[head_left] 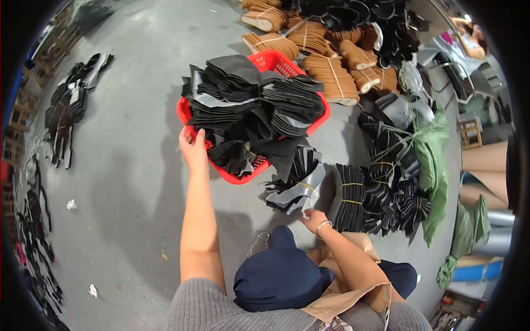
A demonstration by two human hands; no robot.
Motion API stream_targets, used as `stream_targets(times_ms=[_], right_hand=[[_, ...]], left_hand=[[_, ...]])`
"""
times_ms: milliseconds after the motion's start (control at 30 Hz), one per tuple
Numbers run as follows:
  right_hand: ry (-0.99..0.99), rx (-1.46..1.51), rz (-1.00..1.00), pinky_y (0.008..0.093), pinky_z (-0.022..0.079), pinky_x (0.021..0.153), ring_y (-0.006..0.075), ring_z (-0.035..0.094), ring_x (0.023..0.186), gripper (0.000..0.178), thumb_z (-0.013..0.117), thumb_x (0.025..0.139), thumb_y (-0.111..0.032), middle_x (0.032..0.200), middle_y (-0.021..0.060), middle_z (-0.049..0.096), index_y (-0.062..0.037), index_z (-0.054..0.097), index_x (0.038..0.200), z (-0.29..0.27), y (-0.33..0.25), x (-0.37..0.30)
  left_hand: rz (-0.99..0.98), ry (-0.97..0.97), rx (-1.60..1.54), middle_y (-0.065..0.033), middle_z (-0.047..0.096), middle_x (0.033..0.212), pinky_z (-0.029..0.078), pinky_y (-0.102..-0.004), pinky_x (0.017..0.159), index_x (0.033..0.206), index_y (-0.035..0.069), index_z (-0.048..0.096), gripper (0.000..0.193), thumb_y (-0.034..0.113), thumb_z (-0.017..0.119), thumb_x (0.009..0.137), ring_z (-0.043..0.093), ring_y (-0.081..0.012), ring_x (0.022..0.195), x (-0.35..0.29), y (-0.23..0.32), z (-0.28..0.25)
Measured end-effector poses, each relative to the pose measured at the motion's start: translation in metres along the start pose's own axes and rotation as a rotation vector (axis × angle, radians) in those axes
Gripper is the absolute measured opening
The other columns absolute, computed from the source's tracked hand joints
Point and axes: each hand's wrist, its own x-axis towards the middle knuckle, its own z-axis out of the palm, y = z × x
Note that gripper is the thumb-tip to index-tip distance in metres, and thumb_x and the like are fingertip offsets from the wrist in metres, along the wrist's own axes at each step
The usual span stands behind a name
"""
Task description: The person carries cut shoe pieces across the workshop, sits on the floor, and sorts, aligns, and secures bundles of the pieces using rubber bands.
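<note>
My left hand [193,148] grips the near left rim of a red plastic basket [238,179]. The basket is heaped with stacks of black sheet pieces [232,83], some with grey faces. Beside its near right side, a banded bundle of black and grey pieces [301,185] rests on the floor. My right hand [315,220], with a bracelet at the wrist, has its fingers closed at the near end of this bundle. The fingertips of both hands are partly hidden.
More tied black bundles [350,196] stand to the right, next to a green sack [433,171]. Banded stacks of brown sole-shaped pieces [331,74] lie beyond the basket. Black pieces [72,105] are strewn along the left. Another person [469,41] sits at the far right.
</note>
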Motion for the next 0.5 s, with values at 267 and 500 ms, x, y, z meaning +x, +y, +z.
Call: stream_targets(times_ms=[267,500], right_hand=[[0.501,0.579,0.491,0.0344,0.041,0.091,0.0313,0.053,0.108,0.094,0.071,0.064,-0.056,0.115,0.0244,0.054,0.0071,0.038,0.125,-0.016,-0.047,0.044],[0.403,0.759,0.578,0.0319,0.042,0.089,0.0293,0.054,0.106,0.097,0.083,0.053,-0.033,0.116,0.0209,0.053,0.0053,0.034,0.126,-0.03,-0.066,0.058]], left_hand=[[0.288,-0.07,0.301,-0.0141,0.053,0.12,0.034,-0.036,0.097,0.11,0.0,0.057,0.036,0.02,0.063,0.079,0.048,-0.0295,0.112,-0.028,-0.033,0.024],[0.082,-0.063,-0.04,-0.0095,0.054,0.118,0.035,-0.0304,0.095,0.109,0.001,0.058,0.03,0.018,0.06,0.084,0.049,-0.0196,0.11,-0.031,-0.051,0.008]])
